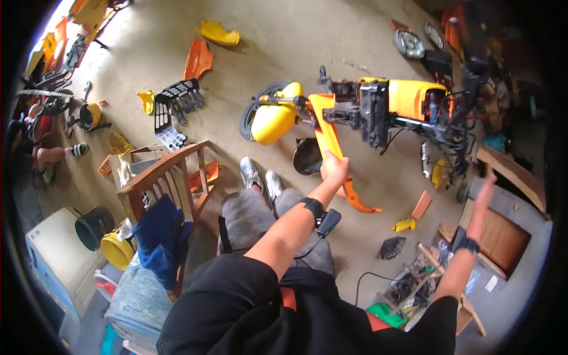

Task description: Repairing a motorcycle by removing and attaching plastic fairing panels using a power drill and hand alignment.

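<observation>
My left hand (335, 170) is closed round a long orange plastic panel (326, 131). Its upper end overlaps the frame of a partly stripped motorbike (374, 115); I cannot tell whether it is fixed there. A curved orange end piece (358, 200) shows below that hand. A rounded yellow fender (276, 124) covers part of the bike's wheel (248, 121). Out to the right, my right hand (486, 188) is raised with its fingers stretched, near the dark cables and parts (452, 148) at the bike's right end. It appears to hold nothing.
A wooden chair (160, 171) with a blue cloth (158, 236) stands at my left, near a yellow bucket (117, 249). Loose orange and yellow panels and a black grille (177, 97) lie on the floor. At far left a person's leg (56, 155) shows. Clutter (408, 290) lies lower right.
</observation>
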The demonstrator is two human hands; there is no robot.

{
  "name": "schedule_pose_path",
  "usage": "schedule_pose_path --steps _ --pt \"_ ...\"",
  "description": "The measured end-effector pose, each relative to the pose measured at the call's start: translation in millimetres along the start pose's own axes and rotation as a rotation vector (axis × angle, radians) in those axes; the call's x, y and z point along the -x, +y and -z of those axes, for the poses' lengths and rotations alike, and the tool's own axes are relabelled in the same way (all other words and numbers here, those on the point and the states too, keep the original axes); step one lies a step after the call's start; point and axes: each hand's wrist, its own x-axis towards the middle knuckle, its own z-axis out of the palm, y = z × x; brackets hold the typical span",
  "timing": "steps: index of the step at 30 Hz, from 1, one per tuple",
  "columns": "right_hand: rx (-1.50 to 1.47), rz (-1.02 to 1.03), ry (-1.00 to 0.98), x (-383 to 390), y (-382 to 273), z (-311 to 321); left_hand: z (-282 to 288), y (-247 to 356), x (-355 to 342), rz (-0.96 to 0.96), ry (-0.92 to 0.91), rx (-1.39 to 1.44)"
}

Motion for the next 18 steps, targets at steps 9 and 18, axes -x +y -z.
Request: schedule_pose_path --steps 9,18 --pt "0.053 -0.207 -0.397 8 -36 -116 11 -17 2 0.048 0.106 0.024" --pt "0.298 -0.073 -0.441 85 -100 -76 -10 -5 20 0.027 0.197 -0.024"
